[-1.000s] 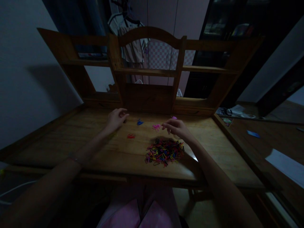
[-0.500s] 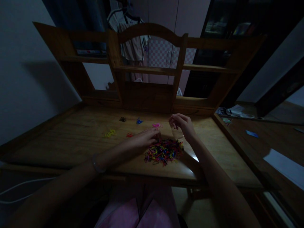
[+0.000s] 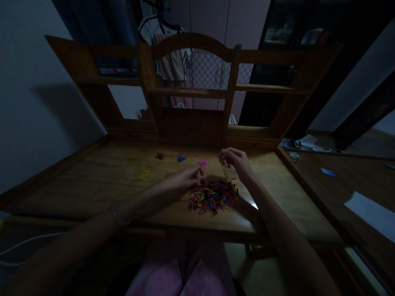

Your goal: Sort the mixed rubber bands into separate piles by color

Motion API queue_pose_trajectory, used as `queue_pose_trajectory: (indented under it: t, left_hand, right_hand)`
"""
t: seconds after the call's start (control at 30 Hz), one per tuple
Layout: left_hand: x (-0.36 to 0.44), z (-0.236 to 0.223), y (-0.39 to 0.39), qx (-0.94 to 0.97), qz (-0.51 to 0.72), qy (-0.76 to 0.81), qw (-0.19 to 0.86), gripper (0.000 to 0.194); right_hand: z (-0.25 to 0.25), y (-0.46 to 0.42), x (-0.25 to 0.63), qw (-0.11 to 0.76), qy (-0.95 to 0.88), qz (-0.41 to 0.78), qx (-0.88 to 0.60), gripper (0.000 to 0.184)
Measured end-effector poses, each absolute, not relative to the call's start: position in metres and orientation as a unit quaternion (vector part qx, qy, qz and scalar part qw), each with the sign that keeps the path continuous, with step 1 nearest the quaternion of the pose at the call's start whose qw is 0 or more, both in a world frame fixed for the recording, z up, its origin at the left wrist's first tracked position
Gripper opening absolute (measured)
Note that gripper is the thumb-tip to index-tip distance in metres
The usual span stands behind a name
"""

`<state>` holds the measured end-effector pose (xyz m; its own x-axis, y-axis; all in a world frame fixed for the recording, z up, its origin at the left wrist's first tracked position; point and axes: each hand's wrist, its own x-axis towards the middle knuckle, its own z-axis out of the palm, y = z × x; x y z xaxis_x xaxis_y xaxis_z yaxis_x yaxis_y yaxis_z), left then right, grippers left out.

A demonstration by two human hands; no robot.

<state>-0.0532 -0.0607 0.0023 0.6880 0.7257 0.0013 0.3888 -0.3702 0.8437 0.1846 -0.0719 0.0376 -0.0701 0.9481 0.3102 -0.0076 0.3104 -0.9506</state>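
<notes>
A heap of small coloured clips [image 3: 213,197] lies on the wooden desk [image 3: 123,193]. My left hand [image 3: 187,178] rests at the heap's upper left edge, fingers drawn together in a pinch; what they hold is too small to name. My right hand [image 3: 236,161] hovers behind the heap with its fingers curled in. Small sorted groups lie beyond: yellow clips [image 3: 143,174], black clips [image 3: 159,156], blue clips [image 3: 181,158] and pink clips [image 3: 203,163].
A wooden hutch with shelves [image 3: 191,88] stands along the desk's back edge. To the right a second wooden surface carries papers [image 3: 304,144], a blue scrap [image 3: 328,172] and a white sheet [image 3: 372,214]. A white cable [image 3: 21,246] hangs at the lower left.
My left hand left the black clips at the back and came right to the heap's edge. My right hand drew back from the pink clips and rose a little.
</notes>
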Motion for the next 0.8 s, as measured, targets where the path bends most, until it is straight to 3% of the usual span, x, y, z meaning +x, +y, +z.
queue_pose_trajectory:
  t: [0.13,0.4,0.6,0.8]
  left_hand:
    - [-0.072,0.011,-0.042,0.772,0.189,0.365,0.486,0.038]
    - [-0.120,0.030,-0.007,0.778,0.209,0.435,0.403,0.028]
    - [-0.081,0.012,-0.048,0.791,0.215,0.334,0.465,0.029]
    - [-0.047,0.000,-0.050,0.844,0.170,0.337,0.381,0.026]
  right_hand:
    - [0.037,-0.071,0.186,0.549,-0.593,0.437,-0.395,0.031]
    - [0.034,-0.069,0.185,0.552,-0.590,0.450,-0.381,0.028]
    - [0.032,-0.070,0.184,0.548,-0.592,0.454,-0.378,0.027]
    - [0.033,-0.069,0.187,0.556,-0.590,0.443,-0.384,0.027]
